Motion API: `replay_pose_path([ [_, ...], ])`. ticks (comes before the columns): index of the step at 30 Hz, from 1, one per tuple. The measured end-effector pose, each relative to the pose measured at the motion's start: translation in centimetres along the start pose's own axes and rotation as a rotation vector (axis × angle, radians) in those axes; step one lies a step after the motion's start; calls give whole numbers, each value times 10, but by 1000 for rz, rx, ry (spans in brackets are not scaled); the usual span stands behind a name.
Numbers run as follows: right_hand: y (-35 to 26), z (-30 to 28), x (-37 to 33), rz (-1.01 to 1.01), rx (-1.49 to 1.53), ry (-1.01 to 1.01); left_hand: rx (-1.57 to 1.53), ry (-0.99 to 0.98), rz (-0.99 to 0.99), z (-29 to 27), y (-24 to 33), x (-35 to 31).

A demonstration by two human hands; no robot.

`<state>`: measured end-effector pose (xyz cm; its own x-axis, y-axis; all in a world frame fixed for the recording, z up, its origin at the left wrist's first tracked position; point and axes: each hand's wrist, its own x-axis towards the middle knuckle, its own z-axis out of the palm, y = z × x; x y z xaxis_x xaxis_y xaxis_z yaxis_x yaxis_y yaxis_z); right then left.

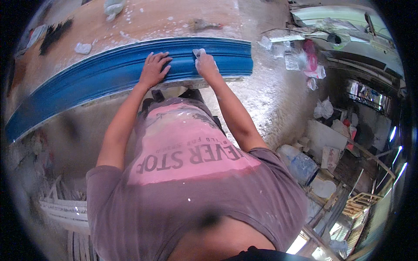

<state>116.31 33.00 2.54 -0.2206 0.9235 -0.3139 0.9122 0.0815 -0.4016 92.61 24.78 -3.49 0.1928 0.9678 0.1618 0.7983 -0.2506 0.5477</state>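
A long blue ribbed moulding (pixel 117 65) lies across in front of me, its grooves running lengthwise and pale edging along its rim. My left hand (pixel 155 69) rests on its near-middle part with the fingers spread. Toward its right end, my right hand (pixel 206 66) is closed round a small flat pale scraper-like piece (pixel 198 52), held against the blue surface. White residue coats the fingers of that hand. Most of the piece is hidden in the grip, so its exact kind does not show.
Beyond the moulding, a brown board (pixel 152 19) carries white splashes, a white lump (pixel 82 48), a brush (pixel 204 25) and a dark bristly object (pixel 54 37). White powder covers the floor (pixel 278 100) at right. A blue drum (pixel 300 163) and plastic scraps (pixel 296 58) lie farther right.
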Motion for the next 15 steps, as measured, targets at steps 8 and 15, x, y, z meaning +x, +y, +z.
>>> replay_pose_path([
  [8, 177, -88, 28, 31, -103, 101, 48, 103, -63, 8, 9, 8],
  [15, 259, -90, 46, 9, -42, 33, 24, 268, -317, 24, 27, 27],
])
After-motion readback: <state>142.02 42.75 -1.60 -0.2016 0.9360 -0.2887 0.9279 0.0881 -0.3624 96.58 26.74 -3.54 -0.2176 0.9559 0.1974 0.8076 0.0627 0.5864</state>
